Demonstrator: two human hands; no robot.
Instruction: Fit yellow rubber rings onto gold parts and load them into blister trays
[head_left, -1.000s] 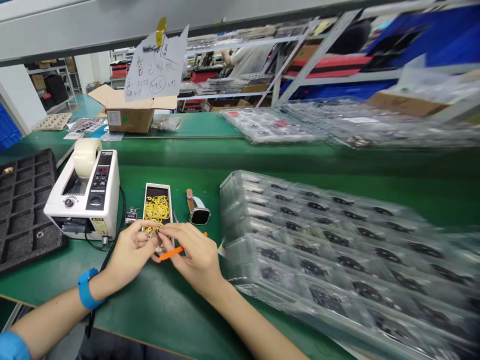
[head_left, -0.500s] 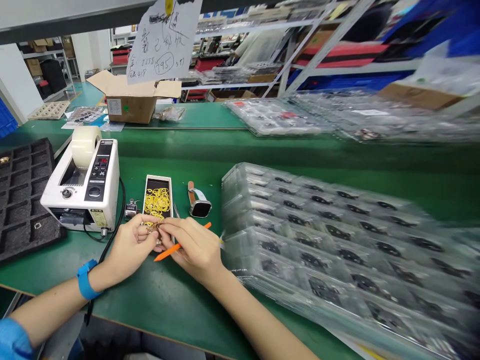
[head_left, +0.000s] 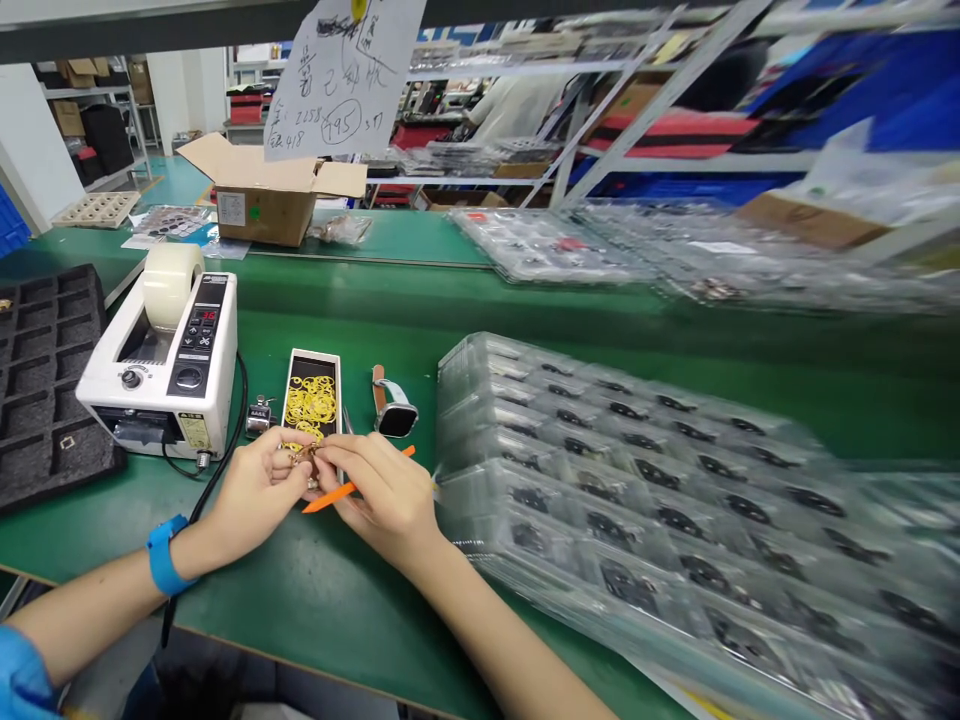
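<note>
My left hand [head_left: 255, 495] and my right hand [head_left: 390, 490] meet in front of the open box, fingertips pinched around a small gold-coloured metal piece [head_left: 312, 455]. Fingers cover most of it, so its kind cannot be made out. An orange pointed stick [head_left: 327, 497] is also held in my right hand, slanting under the fingers with its tip toward the lower left. Just beyond the fingers, a narrow white box [head_left: 337, 385] contains many thin yellow rings [head_left: 310, 397]. A smartwatch [head_left: 397, 420] with a light strap lies right of the box.
At left stand a white tape dispenser [head_left: 214, 375] with its black cable and a black foam tray [head_left: 49, 400]. A metal tally counter [head_left: 259, 416] sits beside the box. Stacked clear plastic trays [head_left: 637, 500] fill the right side. Behind are an open carton [head_left: 262, 215] and a hanging handwritten sheet [head_left: 341, 85].
The view has shifted slightly, so the bench items appear a little displaced. Both hands keep the same pinch on the gold-coloured piece, and the orange stick stays in my right hand.
</note>
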